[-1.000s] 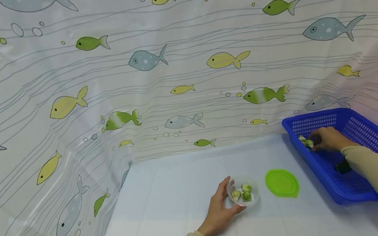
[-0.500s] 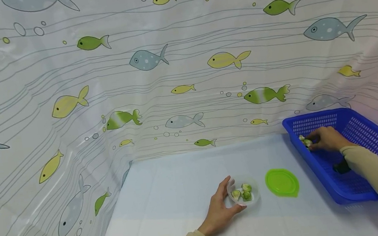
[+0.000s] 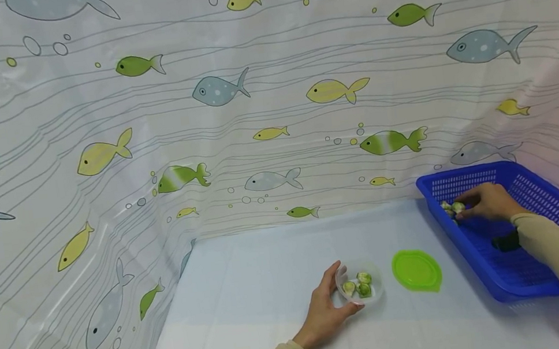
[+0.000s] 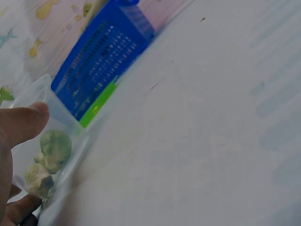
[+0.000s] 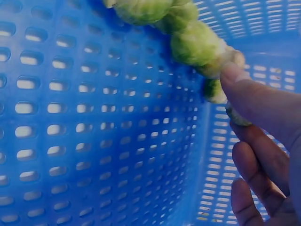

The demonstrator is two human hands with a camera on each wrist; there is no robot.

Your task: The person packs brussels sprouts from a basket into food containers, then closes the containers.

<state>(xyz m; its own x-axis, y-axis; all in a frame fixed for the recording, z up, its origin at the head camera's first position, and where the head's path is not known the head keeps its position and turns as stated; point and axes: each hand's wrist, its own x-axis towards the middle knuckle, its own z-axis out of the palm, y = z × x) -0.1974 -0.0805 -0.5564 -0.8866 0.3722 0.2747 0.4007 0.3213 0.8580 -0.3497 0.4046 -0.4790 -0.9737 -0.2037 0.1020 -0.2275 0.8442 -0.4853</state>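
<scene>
My left hand (image 3: 322, 309) holds a small clear plastic tub (image 3: 376, 290) on the table, its thumb and fingers spread around the wall. Inside the tub lie several Brussels sprouts (image 3: 364, 290), also visible through its side in the left wrist view. Over in the blue basket (image 3: 492, 282), my right hand (image 3: 492, 202) pinches a Brussels sprout (image 3: 458, 208) between thumb and fingers. More sprouts (image 5: 143, 10) sit along the basket's left side, close to that hand. In the right wrist view the thumb partly covers the sprouts at its tip.
A bright green lid (image 3: 417, 270) lies flat on the white table (image 3: 251, 283) between the tub and the basket. Fish-printed sheeting (image 3: 272, 111) hangs behind the table and along both sides. The basket's raised rim surrounds the right hand.
My right hand has shifted slightly within the basket, and a sprout now shows more clearly at its fingertips. The left hand and tub have stayed in place.
</scene>
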